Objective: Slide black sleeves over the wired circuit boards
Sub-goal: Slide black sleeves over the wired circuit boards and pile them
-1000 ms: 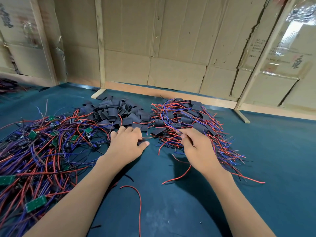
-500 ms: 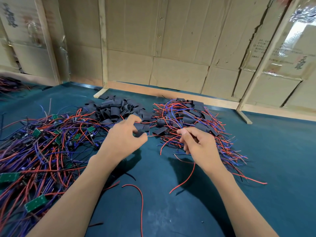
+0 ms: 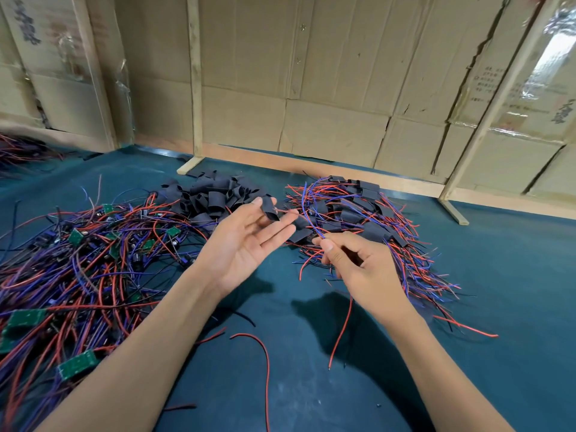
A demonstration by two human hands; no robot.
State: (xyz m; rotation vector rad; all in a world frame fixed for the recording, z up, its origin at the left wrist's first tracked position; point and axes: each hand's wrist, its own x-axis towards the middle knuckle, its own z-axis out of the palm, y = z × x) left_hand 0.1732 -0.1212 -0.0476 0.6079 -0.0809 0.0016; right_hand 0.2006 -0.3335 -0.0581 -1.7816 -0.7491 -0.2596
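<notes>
Sleeved boards (image 3: 358, 213) pile far right, many bare boards (image 3: 74, 263) wait left, while left hand (image 3: 246, 241) pinches 1 black sleeve (image 3: 270, 210) and right hand (image 3: 358, 266) grips wires (image 3: 311, 219) above the tabletop (image 3: 514, 291)

The table cover (image 3: 514, 275) looks like matt dark-teal cloth. The black sleeves (image 3: 218, 198) are matt, soft plastic. The wires (image 3: 93, 275) have smooth, slightly shiny plastic coating. The wall (image 3: 311, 88) is rough brown cardboard with bare wooden posts (image 3: 195, 88).
</notes>
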